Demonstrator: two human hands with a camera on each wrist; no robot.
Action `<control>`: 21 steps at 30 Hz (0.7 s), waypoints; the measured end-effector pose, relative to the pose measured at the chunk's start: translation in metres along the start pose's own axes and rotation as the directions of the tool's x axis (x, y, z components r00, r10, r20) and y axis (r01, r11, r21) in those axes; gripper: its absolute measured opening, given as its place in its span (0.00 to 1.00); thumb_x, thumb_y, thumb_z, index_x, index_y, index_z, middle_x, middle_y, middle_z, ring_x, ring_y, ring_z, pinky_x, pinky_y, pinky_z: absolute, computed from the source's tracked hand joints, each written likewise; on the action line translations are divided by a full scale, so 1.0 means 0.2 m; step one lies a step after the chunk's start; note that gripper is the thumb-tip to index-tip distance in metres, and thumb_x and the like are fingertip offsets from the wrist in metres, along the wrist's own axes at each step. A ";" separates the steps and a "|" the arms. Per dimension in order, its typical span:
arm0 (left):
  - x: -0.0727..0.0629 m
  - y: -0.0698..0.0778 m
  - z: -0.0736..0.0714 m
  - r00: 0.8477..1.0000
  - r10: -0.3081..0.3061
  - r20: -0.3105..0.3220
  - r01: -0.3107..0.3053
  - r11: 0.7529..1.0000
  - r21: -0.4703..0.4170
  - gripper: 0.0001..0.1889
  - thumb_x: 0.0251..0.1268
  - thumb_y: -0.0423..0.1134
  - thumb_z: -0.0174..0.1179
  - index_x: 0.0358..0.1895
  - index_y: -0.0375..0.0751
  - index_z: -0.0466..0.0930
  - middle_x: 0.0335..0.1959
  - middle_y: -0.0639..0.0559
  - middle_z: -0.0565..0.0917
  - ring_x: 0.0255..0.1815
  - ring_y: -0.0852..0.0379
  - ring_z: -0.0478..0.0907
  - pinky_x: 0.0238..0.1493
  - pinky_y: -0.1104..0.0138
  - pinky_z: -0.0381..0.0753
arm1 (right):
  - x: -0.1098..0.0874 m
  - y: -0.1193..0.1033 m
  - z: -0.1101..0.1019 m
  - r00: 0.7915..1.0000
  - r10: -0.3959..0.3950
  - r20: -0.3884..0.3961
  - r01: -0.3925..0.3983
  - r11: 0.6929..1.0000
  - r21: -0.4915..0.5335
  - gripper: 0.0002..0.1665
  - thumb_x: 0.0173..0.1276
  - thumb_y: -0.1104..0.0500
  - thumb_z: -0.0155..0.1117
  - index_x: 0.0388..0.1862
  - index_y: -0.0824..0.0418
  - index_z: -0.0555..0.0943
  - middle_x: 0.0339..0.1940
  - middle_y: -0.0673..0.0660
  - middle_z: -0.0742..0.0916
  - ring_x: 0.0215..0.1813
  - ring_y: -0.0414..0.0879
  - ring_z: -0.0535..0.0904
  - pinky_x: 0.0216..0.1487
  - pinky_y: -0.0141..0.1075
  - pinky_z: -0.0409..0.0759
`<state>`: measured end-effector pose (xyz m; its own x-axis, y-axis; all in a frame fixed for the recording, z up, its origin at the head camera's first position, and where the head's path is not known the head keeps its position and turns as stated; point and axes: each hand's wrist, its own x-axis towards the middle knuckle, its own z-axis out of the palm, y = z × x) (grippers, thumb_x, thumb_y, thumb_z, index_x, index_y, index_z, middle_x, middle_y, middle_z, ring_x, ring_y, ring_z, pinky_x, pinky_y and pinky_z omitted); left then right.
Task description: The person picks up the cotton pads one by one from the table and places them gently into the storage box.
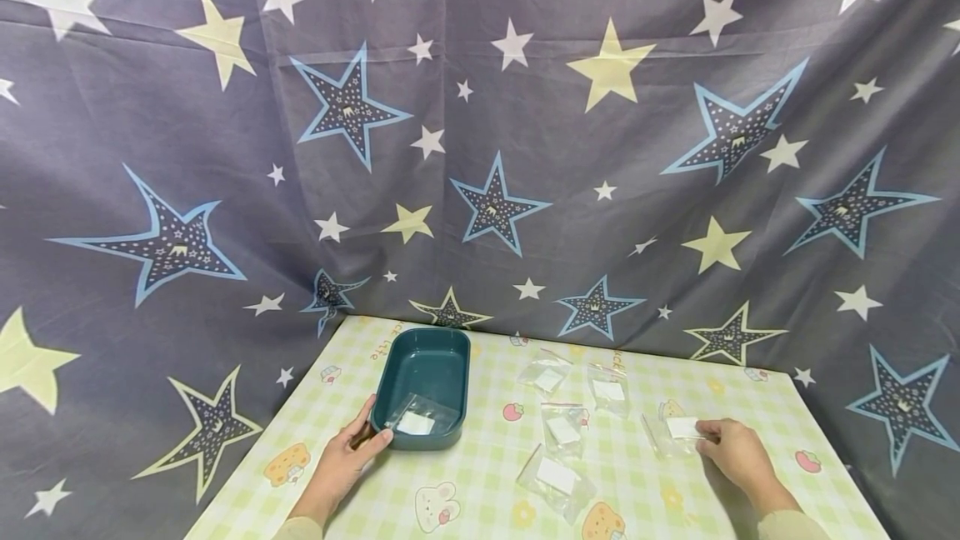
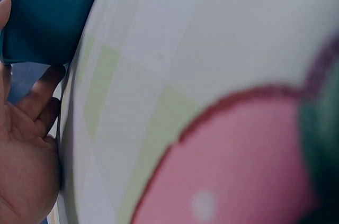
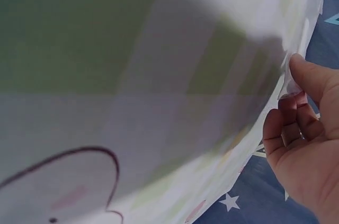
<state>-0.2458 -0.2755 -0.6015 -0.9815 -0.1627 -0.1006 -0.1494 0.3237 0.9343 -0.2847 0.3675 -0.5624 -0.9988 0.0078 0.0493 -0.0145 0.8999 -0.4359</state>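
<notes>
The right grip pinches a bag at its three o'clock edge, best held snugly, while the left grip pinches the tray at eight o'clock, likely steadying it.

In the left wrist view, the edge crops the teal tray and the pink print is blurred.

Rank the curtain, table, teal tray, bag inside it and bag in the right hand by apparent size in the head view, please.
1. Curtain
2. Table
3. Teal tray
Not ranked: bag inside the tray, bag in the right hand; too alike, and the hand partly covers one.
</notes>
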 end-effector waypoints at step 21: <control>0.00 -0.01 -0.01 1.000 -0.007 0.008 0.007 1.000 0.004 0.47 0.68 0.64 0.70 0.86 0.70 0.56 0.81 0.40 0.71 0.82 0.39 0.69 0.80 0.44 0.71 | 0.02 -0.16 -0.05 0.968 -0.143 -0.206 0.160 0.985 0.069 0.22 0.65 0.67 0.76 0.58 0.71 0.87 0.53 0.74 0.89 0.43 0.60 0.92 0.49 0.55 0.89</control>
<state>-0.2448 -0.2769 -0.6025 -0.9814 -0.1575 -0.1098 -0.1567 0.3263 0.9322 -0.2883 0.3432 -0.5399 -0.9550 -0.0314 0.2950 -0.1775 0.8573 -0.4833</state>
